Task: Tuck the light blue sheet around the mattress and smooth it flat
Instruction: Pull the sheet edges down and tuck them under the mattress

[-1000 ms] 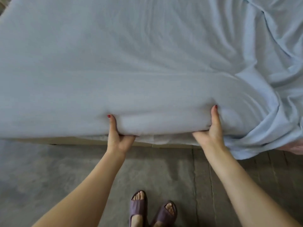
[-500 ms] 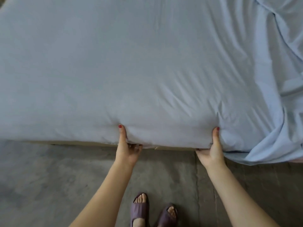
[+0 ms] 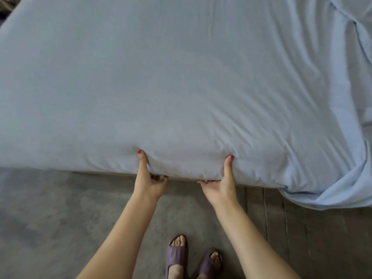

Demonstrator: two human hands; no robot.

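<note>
L hand (image 3: pixel 150 181) pinches sheet (image 3: pixel 181 87) hem at 6, thumb on top, fingers curled under | R hand (image 3: pixel 220 187) same, just beside | cloth soft, smooth over mattress, loose folds bunched 3-4 | floor (image 3: pixel 50 214) gray, rough

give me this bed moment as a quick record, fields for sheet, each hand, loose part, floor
sheet: light blue sheet spread over the mattress, mostly flat, faint creases near the front edge
left hand: left hand grips the sheet edge, thumb up on the side, fingers curled under
right hand: right hand grips the same edge, thumb up
loose part: untucked bunch hanging at the right corner
floor: grey floor; purple slippers on the feet
</note>
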